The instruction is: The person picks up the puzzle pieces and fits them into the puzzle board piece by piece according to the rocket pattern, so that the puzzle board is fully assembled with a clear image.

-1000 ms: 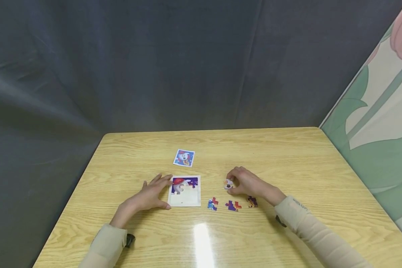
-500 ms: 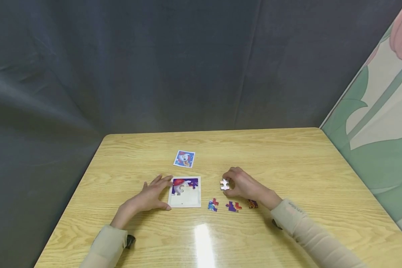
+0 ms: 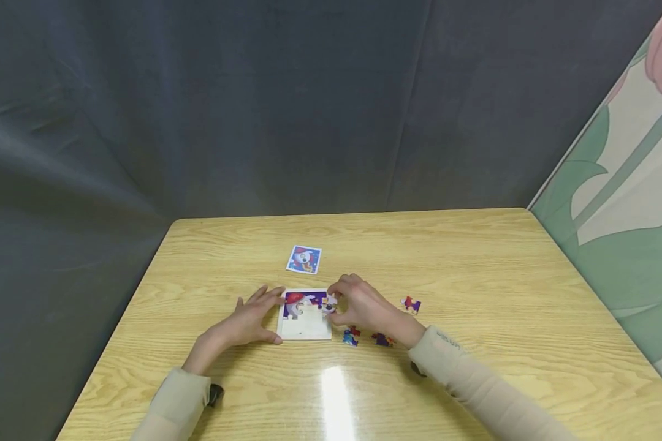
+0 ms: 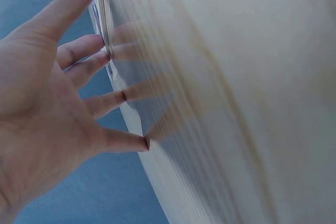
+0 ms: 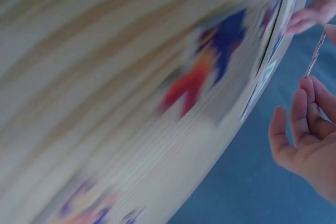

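My left hand rests by the left side of a white-framed puzzle tray, fingers spread and nearly straight. In the left wrist view its fingertips touch the tabletop and its thumb lies along the tray's edge. The top and left of the tray hold fitted pieces showing a red hat on purple; the lower right is bare board. My right hand pinches a white and orange puzzle piece between thumb and fingers over the tray's right edge. The right wrist view shows this puzzle piece edge-on, raised off the table.
A small picture card lies behind the tray. Loose pieces lie to the right: a blue and red piece, a purple piece partly shaded by the right arm, and a red and purple piece. A dark curtain hangs behind the table.
My right hand has carried the puzzle piece leftward from the loose pieces to the tray's right edge, uncovering the red and purple piece. The left hand and tray stay put.
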The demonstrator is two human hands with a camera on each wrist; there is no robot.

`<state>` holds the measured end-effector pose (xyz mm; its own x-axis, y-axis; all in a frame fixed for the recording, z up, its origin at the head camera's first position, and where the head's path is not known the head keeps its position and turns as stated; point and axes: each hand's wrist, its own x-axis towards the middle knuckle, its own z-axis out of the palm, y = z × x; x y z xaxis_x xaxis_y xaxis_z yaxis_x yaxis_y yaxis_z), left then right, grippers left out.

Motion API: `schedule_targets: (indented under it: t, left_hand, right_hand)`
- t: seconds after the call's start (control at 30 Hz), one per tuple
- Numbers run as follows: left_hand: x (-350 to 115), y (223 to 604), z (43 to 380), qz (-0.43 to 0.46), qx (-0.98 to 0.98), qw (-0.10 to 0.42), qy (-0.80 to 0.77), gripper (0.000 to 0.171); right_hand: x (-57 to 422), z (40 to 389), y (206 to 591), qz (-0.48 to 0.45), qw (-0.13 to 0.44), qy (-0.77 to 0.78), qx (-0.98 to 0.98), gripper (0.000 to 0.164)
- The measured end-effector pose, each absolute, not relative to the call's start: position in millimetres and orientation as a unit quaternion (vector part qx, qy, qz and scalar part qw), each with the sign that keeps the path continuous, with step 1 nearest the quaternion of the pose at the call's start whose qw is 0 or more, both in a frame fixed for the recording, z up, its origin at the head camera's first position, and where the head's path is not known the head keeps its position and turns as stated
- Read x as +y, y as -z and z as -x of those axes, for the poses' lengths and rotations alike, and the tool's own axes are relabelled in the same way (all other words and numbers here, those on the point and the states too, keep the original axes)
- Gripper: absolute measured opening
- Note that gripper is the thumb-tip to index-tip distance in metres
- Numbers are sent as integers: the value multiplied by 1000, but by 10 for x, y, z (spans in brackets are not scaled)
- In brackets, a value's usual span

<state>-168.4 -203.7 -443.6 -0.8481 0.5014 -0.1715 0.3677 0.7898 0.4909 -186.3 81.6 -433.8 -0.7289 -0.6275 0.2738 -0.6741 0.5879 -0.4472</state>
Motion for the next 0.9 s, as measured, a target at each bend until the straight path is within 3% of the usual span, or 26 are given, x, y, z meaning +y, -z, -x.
schedule_targets:
  t: [0.27,0.9]
  left_hand:
    - [-2031,4416,1678,-233,934,146,-228,78]
    - [-2043,4394,1675,-232,930,151,-242,76]
  right_hand:
    - [475,1881,4360,-387,59,-240,-888,46]
    - [274,1924,4457,-365,15,-190,-911,42]
